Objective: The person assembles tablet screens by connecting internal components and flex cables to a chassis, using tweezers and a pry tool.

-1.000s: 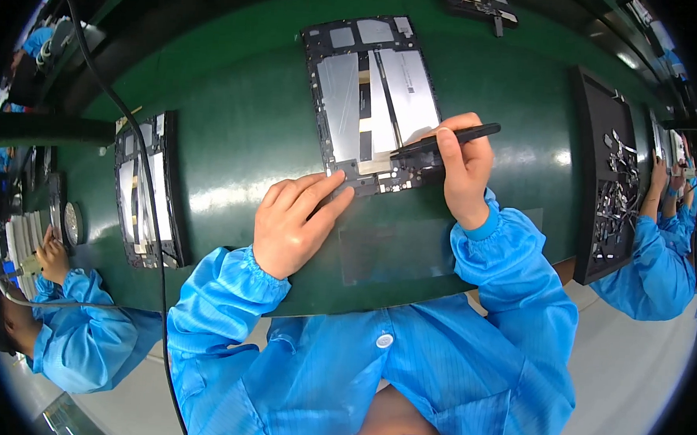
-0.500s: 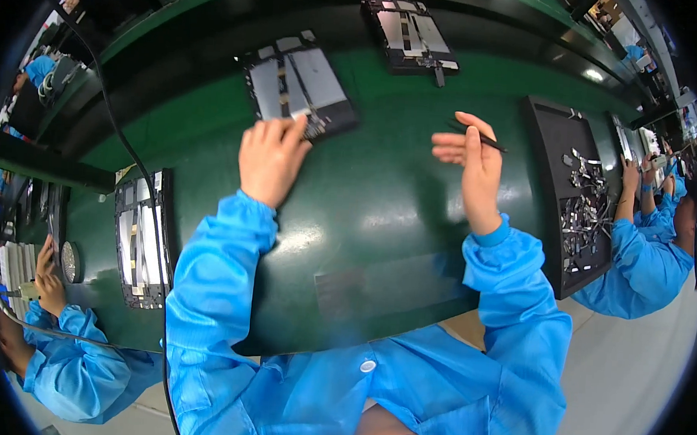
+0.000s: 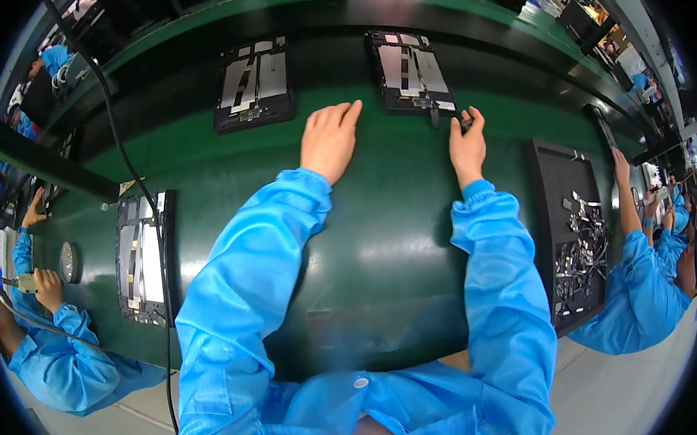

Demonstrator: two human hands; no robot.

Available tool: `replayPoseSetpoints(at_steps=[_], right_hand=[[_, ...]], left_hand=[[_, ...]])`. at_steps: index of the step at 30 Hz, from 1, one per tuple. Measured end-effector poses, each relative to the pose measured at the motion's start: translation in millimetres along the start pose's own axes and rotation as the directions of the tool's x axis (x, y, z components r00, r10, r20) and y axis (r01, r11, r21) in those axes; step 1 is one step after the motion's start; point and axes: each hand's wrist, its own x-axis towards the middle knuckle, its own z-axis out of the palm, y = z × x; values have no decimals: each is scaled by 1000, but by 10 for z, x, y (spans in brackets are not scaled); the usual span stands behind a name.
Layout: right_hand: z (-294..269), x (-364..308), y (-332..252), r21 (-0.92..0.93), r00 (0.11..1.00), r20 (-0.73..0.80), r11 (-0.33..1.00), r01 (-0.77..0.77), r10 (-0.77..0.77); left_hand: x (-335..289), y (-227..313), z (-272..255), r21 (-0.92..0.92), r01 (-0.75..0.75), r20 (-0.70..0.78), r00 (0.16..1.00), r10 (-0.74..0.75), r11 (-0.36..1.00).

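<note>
My left hand (image 3: 330,142) reaches over the green bench, fingers stretched forward and nothing in them. It is between two opened tablets and touches neither. The left-hand opened tablet (image 3: 254,86) lies flat, its silver inner plates and dark strips exposed. Farther right is a second opened tablet (image 3: 410,71), with a small dark tab (image 3: 435,116) sticking out from its near edge. Close to that tab, my right hand (image 3: 468,153) is closed around a slim black pen-like tool (image 3: 466,124), mostly hidden by the fingers.
A third opened tablet (image 3: 143,258) lies at the left, crossed by a hanging black cable (image 3: 131,147). At the right, a black tray (image 3: 549,228) holds many small parts. Co-workers in blue sleeves sit on both sides. A dark shelf edge (image 3: 327,19) runs along the back.
My left hand has left the left-hand tablet and moved right, toward the second one. That left-hand tablet now lies farther left and straighter. My right hand has closed more around the black tool.
</note>
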Motion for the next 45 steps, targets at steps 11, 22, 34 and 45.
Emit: replayPoseSetpoints(at_steps=[11,22,34,45], right_hand=[[166,97,-153,419,984,-146,907,-32,102],[-80,-501,-300,564,986,117,809,-164,119],[273,-454,-479,338,971,181,937,89,-158],[124,-477,-432,758,931,353,612,-227,-93]], left_hand=[[247,218,189,-469,407,161,912,-377,784],[-225,711,-170,-610,421,35,861,-508,671],[-63,94,4,-168,500,97,866,-490,850],[-242,154,-132,-704,510,-51,658,-751,495]])
